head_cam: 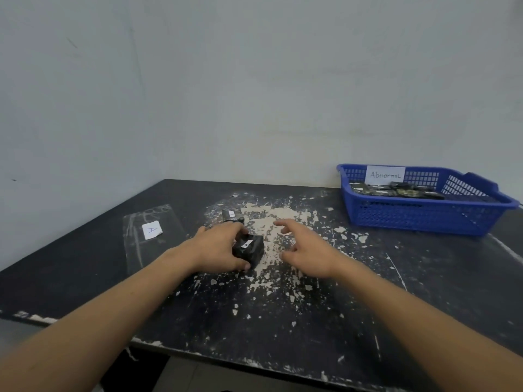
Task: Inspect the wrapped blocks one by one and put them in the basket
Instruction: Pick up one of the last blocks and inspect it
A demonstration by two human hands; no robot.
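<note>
My left hand grips a black wrapped block with a small white label, near the middle of the table. Just to its right my right hand hovers with fingers spread and holds nothing. A second wrapped block with a white label stands on the table just behind my left hand. The blue plastic basket, with a paper label reading "Abnormal", sits at the back right and has several dark wrapped blocks in it.
The table is black with worn, flaking white patches around the hands. A clear plastic sheet with a white paper tag marked "A" lies at the left. A pale wall stands close behind the table.
</note>
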